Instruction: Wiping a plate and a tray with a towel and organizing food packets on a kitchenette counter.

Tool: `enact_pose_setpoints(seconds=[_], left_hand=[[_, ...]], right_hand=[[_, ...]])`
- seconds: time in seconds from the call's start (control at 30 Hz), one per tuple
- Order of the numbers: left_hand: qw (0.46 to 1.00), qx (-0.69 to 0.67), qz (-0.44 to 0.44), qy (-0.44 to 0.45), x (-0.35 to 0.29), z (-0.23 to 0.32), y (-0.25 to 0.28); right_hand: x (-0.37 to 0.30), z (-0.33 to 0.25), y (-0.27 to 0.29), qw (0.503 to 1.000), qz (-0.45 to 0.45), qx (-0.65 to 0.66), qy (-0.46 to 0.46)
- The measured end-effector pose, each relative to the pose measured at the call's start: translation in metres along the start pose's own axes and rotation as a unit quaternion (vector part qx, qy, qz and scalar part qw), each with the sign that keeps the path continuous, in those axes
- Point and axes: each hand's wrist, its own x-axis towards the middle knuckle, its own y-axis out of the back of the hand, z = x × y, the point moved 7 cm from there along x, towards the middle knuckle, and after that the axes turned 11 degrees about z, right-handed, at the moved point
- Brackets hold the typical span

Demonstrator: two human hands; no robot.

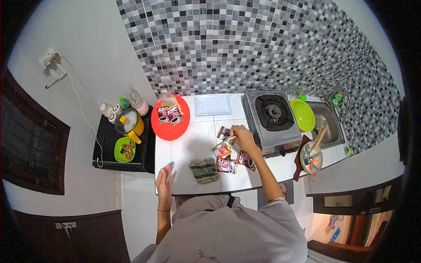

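Observation:
My right hand (242, 137) reaches over the counter with its fingers pinched at the edge of a small coffee sachet (222, 150), red and gold in colour. Close by lie more sachets: a dark one (223, 132) just beyond, a brown one (226, 165) nearer me and another brown one (245, 160) under my forearm. My left hand (164, 182) is open and holds nothing, above the counter's near left part. Between my hands rests a folded green and white checked cloth (204, 170). Two brown sachets (169, 115) lie on a red scalloped plate (158, 132) at the left.
A white tray (212, 105) lies by the tiled wall. Right of it stand a gas stove (274, 116), a green plate (302, 115), a sink (331, 125) and a pan with wooden-handled utensils (316, 164). On the left, a black stand holds a yellow pot (133, 129) and a green bowl (117, 151).

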Motion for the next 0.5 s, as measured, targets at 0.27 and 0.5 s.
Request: enact_pose_setpoints(seconds=[0.27, 0.5], left_hand=[[0.933, 0.196, -0.241, -0.181, -0.026, 0.025, -0.101], [0.975, 0.104, -0.195, -0.005, -0.031, 0.032, -0.094]], right_hand=[[-0.031, -0.129, -0.002, 0.935, -0.194, 0.299, -0.001], [-0.031, -0.141, -0.043, 0.789, -0.117, 0.584, -0.152]])
